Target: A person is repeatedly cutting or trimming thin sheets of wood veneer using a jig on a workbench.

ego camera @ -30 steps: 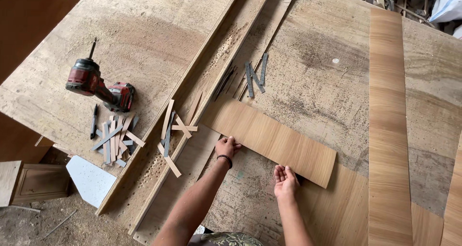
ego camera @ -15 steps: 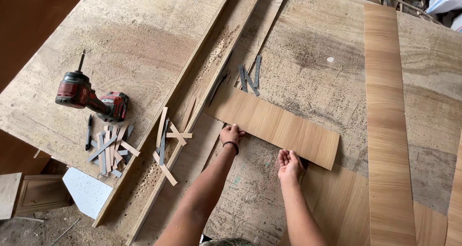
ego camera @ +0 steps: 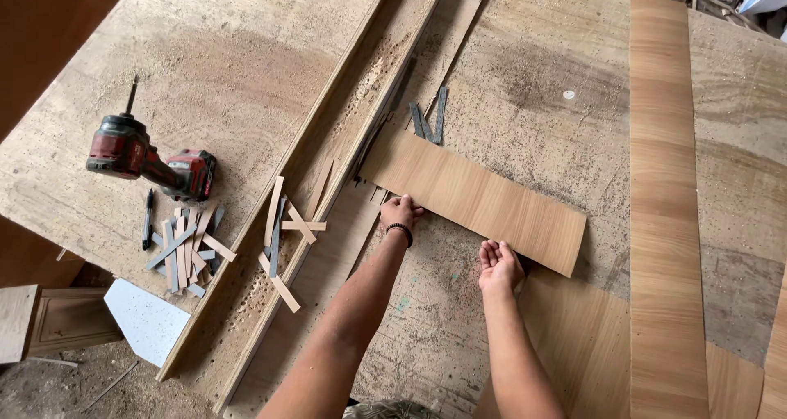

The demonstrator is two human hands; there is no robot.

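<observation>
A short wood veneer strip (ego camera: 475,198) lies slanted on the dusty workbench (ego camera: 525,83). My left hand (ego camera: 401,212) grips its near edge toward the left end; a dark band is on that wrist. Toward the right end, my right hand (ego camera: 498,261) holds the same near edge, fingers curled at it with something dark just beside them. Both arms reach up from the bottom of the view.
A long veneer strip (ego camera: 664,189) runs up the bench on the right, more veneer (ego camera: 590,345) below it. A red cordless drill (ego camera: 147,161) and small wood offcuts (ego camera: 188,243) lie left. A perforated rail (ego camera: 328,181) crosses diagonally. Dark metal pieces (ego camera: 430,120) lie above the strip.
Both hands and the short veneer strip kept their hold and sit slightly farther up and right in view; the camera shifted a little.
</observation>
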